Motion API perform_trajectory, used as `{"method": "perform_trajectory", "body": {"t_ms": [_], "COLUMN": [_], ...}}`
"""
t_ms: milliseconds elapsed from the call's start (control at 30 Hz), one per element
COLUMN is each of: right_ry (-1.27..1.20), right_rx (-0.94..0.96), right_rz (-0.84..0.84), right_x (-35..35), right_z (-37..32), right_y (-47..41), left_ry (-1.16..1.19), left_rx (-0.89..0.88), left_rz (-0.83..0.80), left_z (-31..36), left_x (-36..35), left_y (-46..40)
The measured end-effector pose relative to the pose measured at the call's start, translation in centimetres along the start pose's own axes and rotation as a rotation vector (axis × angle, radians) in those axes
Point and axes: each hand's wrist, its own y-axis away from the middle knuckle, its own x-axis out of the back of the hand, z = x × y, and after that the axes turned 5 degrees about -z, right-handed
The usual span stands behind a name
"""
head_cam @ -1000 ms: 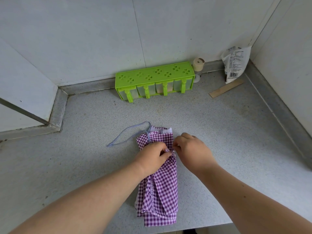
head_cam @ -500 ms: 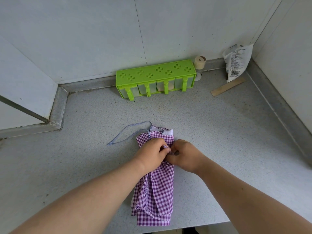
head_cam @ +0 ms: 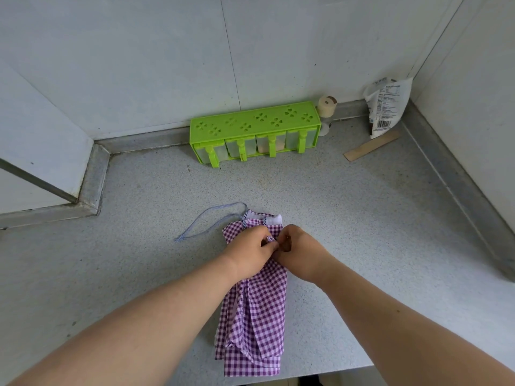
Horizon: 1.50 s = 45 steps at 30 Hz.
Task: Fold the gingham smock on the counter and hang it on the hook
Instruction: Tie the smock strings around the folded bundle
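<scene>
The purple-and-white gingham smock point(head_cam: 257, 316) lies folded into a narrow strip on the grey speckled counter point(head_cam: 362, 232), its lower end at the counter's front edge. A white collar band shows at its far end, and a thin blue striped tie cord point(head_cam: 207, 222) loops out to the left. My left hand point(head_cam: 248, 253) and my right hand point(head_cam: 298, 250) meet over the upper part of the smock, fingertips pinching a small bunch of the fabric between them. No hook is in view.
A green plastic spice rack point(head_cam: 255, 132) stands against the back wall. Beside it is a small cork-topped jar point(head_cam: 326, 108). A white printed packet point(head_cam: 386, 107) leans in the right corner, with a flat wooden stick point(head_cam: 372, 146) in front.
My right hand has slid left to meet my left hand, and both now pinch the same bit of fabric. The smock's lower end has shifted slightly left.
</scene>
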Motion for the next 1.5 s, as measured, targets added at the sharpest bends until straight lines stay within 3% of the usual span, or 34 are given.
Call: {"method": "perform_trajectory", "body": {"t_ms": [67,167,333,400,467,567,667,800,967,1167,1300,1500], "right_ry": [-0.057,0.005,0.482,0.538,0.421,0.052,0.249,0.485,0.672,0.634,0.416,0.176], "right_rx": [-0.051,-0.130,-0.170,-0.198,-0.222,-0.302,-0.177,0.043,0.111,0.093,0.033,-0.044], "right_rz": [-0.094,-0.029,0.076,0.037,-0.033,-0.190,-0.282,-0.272,-0.255,-0.272,-0.111,-0.118], "right_x": [0.2,0.1,-0.2,0.1,0.7,1.5,1.7,1.8,0.7,1.0,0.9,0.5], "right_z": [0.0,-0.3,-1.0,-1.1,-1.3,-1.6,-1.1,-0.1,1.6,2.1,2.0,2.2], "right_y": [0.1,0.0,0.0,0.2,0.3,0.8,1.3,2.9,3.7,4.1,3.9,3.2], "left_ry": [-0.021,-0.021,0.016,0.034,0.055,0.097,0.098,0.074,0.092,0.210,0.245,0.185], "left_rx": [-0.002,0.010,0.009,0.021,0.029,0.047,0.062,0.048,0.050,0.035,0.015,-0.021], "left_rz": [-0.022,-0.042,-0.061,-0.067,-0.072,-0.084,-0.085,-0.074,0.028,-0.007,-0.010,-0.031], "left_z": [-0.1,-0.3,-0.1,-0.1,-0.1,-0.3,-0.4,-0.4,-0.6,-0.5,-0.2,-0.3], "left_x": [-0.1,-0.2,0.0,0.0,0.0,0.1,0.3,0.5,0.7,-0.2,0.3,0.0], "left_y": [0.0,0.1,0.2,0.3,0.3,0.4,0.4,0.5,0.3,0.6,0.6,0.9]}}
